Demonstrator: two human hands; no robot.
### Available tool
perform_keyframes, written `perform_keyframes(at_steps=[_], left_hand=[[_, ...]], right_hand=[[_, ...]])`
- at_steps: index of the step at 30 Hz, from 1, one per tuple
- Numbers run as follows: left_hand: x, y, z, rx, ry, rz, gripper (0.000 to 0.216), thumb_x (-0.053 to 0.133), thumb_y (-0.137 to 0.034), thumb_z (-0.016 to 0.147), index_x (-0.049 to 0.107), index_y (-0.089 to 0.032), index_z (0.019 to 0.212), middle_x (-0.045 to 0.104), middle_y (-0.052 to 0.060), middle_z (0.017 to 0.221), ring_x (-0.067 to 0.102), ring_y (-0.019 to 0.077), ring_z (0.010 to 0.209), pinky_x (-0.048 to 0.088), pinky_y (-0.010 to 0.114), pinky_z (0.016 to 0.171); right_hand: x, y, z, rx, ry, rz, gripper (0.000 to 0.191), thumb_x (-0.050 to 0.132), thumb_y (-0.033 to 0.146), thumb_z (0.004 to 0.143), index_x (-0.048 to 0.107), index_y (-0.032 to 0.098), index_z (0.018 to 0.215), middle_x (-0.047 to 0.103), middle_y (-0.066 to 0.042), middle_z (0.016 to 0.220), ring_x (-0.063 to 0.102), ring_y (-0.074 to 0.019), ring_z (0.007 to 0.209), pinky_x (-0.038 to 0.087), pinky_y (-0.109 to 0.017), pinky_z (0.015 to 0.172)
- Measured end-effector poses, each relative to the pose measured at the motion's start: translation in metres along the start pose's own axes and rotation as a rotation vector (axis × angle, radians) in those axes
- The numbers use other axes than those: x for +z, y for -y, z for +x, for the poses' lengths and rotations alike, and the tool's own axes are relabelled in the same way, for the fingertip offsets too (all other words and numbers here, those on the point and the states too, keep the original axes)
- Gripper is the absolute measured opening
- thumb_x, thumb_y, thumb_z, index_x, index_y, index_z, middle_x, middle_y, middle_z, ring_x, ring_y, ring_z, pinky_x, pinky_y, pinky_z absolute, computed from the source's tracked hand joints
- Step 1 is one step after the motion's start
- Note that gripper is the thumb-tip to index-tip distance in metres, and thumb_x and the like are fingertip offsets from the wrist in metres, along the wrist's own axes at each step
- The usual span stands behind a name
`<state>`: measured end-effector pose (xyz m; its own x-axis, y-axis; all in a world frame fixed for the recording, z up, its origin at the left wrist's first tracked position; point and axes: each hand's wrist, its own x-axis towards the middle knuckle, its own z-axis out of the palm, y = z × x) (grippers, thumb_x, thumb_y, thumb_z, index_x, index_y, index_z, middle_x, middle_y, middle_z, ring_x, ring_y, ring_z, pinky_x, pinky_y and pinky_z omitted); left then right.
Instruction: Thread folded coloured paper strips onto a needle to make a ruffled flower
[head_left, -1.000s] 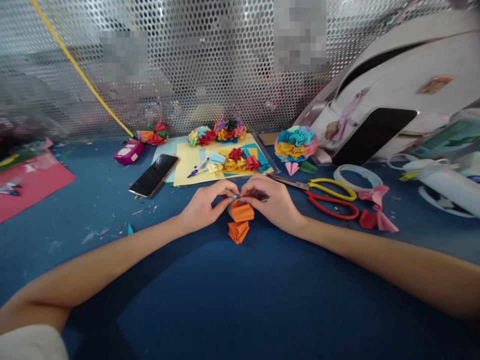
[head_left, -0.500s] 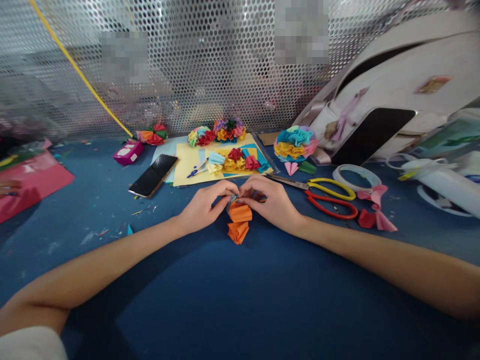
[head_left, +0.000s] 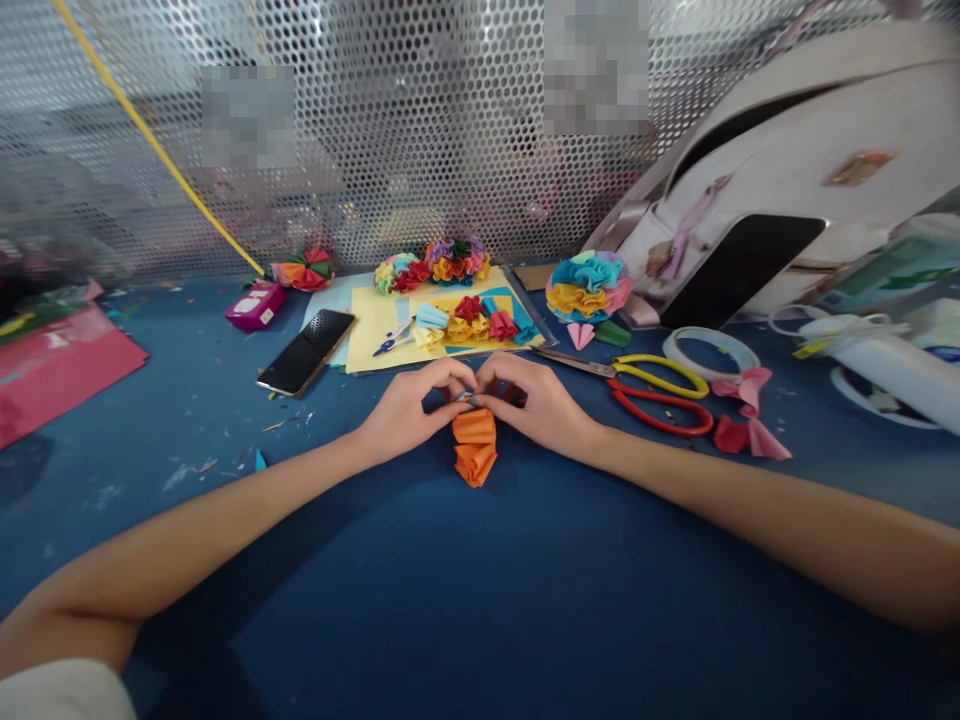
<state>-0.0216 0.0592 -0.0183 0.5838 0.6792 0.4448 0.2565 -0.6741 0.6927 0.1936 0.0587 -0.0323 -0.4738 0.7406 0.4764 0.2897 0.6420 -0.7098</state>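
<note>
My left hand [head_left: 409, 405] and my right hand [head_left: 536, 400] meet at the middle of the blue table [head_left: 480, 580], fingertips pinched together on the top end of a pleated orange paper piece [head_left: 474, 428]. A second ruffled orange paper piece [head_left: 475, 463] lies just below it, touching it. Something small and light blue shows between my fingertips; I cannot make out what it is. Both forearms rest low over the table.
Yellow-and-red scissors [head_left: 660, 395] lie right of my right hand, with a tape roll [head_left: 709, 350] and pink-red paper bows [head_left: 746, 425]. Behind: a yellow sheet [head_left: 375, 330] with small ruffles, paper flowers [head_left: 589, 285], a phone [head_left: 307, 350], a white bag [head_left: 787, 190], mesh wall [head_left: 420, 130].
The upper orange piece has been pressed smaller and closer to the lower one. My fingertips have drawn tighter together. At the far left a person's hand showed briefly and is gone.
</note>
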Motion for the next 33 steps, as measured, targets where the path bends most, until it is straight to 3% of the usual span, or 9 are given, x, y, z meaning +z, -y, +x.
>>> perform_keyframes(at_steps=[10, 27, 33], left_hand=[[0.0022, 0.0023, 0.0027, -0.260, -0.093, -0.221, 0.005, 0.071, -0.015, 0.081, 0.067, -0.015, 0.082, 0.072, 0.001, 0.078, 0.070, 0.0122, 0.073, 0.056, 0.022, 0.072], [0.0010, 0.0018, 0.0032, -0.259, -0.113, -0.204, 0.011, 0.063, -0.023, 0.087, 0.070, -0.015, 0.083, 0.071, 0.003, 0.080, 0.065, 0.0135, 0.075, 0.053, 0.024, 0.071], [0.0016, 0.0032, 0.0033, -0.247, -0.112, -0.185, 0.011, 0.063, -0.022, 0.087, 0.070, -0.015, 0.084, 0.072, 0.003, 0.080, 0.066, 0.0135, 0.075, 0.054, 0.024, 0.072]], right_hand=[[-0.0022, 0.0020, -0.0001, -0.013, 0.011, -0.029, 0.012, 0.059, 0.026, 0.098, 0.063, 0.021, 0.087, 0.062, -0.001, 0.084, 0.056, -0.0131, 0.071, 0.044, -0.025, 0.063], [0.0003, 0.0028, -0.0022, -0.020, -0.028, -0.118, 0.010, 0.056, 0.012, 0.091, 0.058, 0.020, 0.086, 0.060, 0.000, 0.084, 0.053, -0.0118, 0.067, 0.042, -0.025, 0.061], [-0.0011, 0.0022, -0.0017, -0.003, -0.015, -0.109, 0.005, 0.061, 0.018, 0.092, 0.061, 0.021, 0.089, 0.062, -0.001, 0.087, 0.055, -0.0126, 0.070, 0.043, -0.026, 0.063]])
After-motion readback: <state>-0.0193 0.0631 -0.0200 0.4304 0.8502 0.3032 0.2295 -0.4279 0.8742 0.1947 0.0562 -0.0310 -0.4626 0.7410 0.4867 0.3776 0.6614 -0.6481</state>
